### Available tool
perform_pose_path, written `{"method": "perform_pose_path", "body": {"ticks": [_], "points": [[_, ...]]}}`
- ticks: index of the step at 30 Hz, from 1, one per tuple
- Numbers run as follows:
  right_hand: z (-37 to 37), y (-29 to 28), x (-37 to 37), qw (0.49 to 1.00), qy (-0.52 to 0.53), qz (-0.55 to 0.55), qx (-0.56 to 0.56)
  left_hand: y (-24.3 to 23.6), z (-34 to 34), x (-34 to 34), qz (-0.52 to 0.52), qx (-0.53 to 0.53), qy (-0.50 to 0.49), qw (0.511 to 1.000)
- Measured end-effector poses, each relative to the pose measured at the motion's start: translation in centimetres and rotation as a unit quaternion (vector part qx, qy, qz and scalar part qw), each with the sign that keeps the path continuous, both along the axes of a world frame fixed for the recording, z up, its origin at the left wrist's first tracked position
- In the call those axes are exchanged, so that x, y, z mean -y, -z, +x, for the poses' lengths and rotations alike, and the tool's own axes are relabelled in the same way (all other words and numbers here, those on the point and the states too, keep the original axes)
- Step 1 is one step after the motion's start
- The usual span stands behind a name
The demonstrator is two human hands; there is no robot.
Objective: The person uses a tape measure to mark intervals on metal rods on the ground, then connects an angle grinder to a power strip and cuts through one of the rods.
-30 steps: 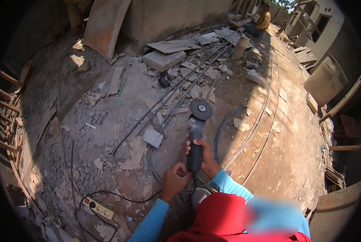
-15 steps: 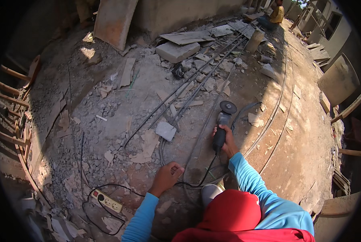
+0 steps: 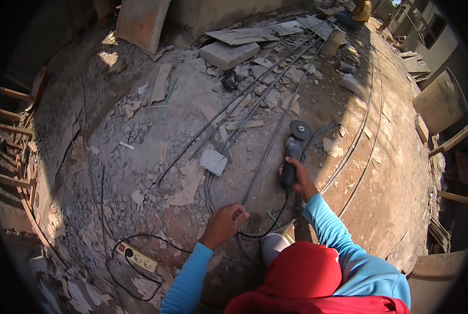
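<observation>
My right hand is wrapped round the dark body of an angle grinder, its round disc at the far end. From the grinder's near end a black cord loops down toward my shoe. My left hand is closed, with fingers curled, beside a long thin metal rod. Whether it grips the rod or anything else is hidden. Ahead of it, a pale stone block lies by the lower ends of several metal rods.
A power strip with a black plug lies left of my left arm. Rubble and broken boards cover the ground ahead. Long rods run along the right. Another person is at the far right. A wooden frame stands left.
My left hand has shifted slightly right and up, nearer the thin rod. The grinder has moved slightly right in my right hand. The view has turned a little.
</observation>
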State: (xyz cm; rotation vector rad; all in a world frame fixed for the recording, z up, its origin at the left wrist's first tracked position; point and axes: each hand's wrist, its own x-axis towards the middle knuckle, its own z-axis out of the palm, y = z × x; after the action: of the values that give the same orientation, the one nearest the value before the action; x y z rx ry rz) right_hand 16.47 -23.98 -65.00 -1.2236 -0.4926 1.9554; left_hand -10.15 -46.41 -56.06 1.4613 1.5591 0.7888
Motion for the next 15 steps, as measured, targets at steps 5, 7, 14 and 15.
{"method": "perform_pose_path", "body": {"ticks": [5,7,14,15], "points": [[0.2,0.2,1.6,0.926,0.001,0.108,0.362,-0.2,-0.4,-0.4,-0.013,0.006,-0.004,1.0],[1.2,0.5,1.7,0.834,-0.028,0.199,0.514,-0.5,-0.6,-0.5,-0.015,0.003,-0.001,1.0],[2.6,0.7,2.8,0.706,-0.081,0.272,0.649,0.0,-0.5,-1.2,0.011,0.015,0.008,1.0],[2.6,0.6,3.0,0.708,-0.087,0.274,0.645,0.3,-0.4,-1.4,0.026,0.021,0.012,0.999]]}}
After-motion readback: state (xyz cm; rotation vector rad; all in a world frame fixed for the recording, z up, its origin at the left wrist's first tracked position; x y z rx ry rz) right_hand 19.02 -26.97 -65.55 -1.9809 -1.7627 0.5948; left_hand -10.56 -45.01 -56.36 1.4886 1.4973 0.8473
